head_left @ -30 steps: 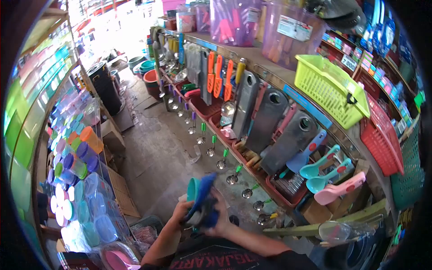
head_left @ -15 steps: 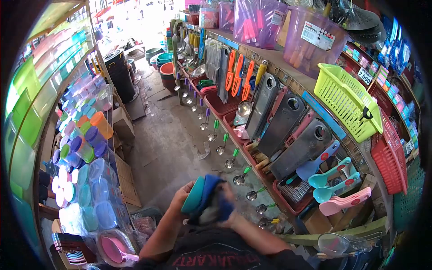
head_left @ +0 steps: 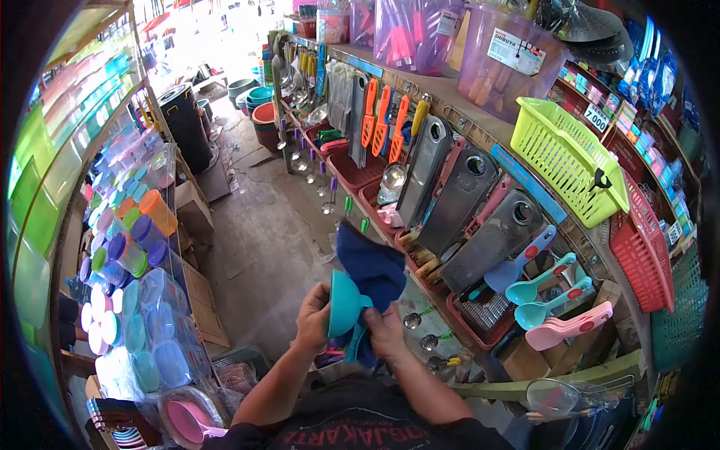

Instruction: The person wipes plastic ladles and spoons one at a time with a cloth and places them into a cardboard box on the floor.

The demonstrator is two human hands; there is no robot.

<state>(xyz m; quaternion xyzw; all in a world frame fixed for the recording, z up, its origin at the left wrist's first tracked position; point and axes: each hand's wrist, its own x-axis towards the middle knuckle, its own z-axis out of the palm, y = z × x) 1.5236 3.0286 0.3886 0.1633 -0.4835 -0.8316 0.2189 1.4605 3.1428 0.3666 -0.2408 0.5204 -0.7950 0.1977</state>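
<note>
My left hand point(head_left: 313, 321) grips a turquoise dipper point(head_left: 344, 304) by its bowl, which is turned on its side. The dipper's short handle bends down to the right. My right hand point(head_left: 385, 330) is closed on a dark blue cloth point(head_left: 367, 262) right at this handle. Most of the cloth flares up and forward above the right hand, overlapping the rack's edge in this view, and a smaller end hangs below. My right fingertips are partly hidden by the cloth and handle.
To the right, a rack holds graters point(head_left: 469, 199), orange-handled knives point(head_left: 380, 120), turquoise ladles point(head_left: 551, 304) and pink ladles point(head_left: 568, 327), with small ladles hanging along its front. A lime basket point(head_left: 570, 161) is higher up. Lidded plastic jars point(head_left: 154, 232) crowd the left shelf.
The blue cloth, bunched and blurred beside the bowl before, now spreads up and forward. The dipper has turned and its handle shows. My right hand has come in to the handle.
</note>
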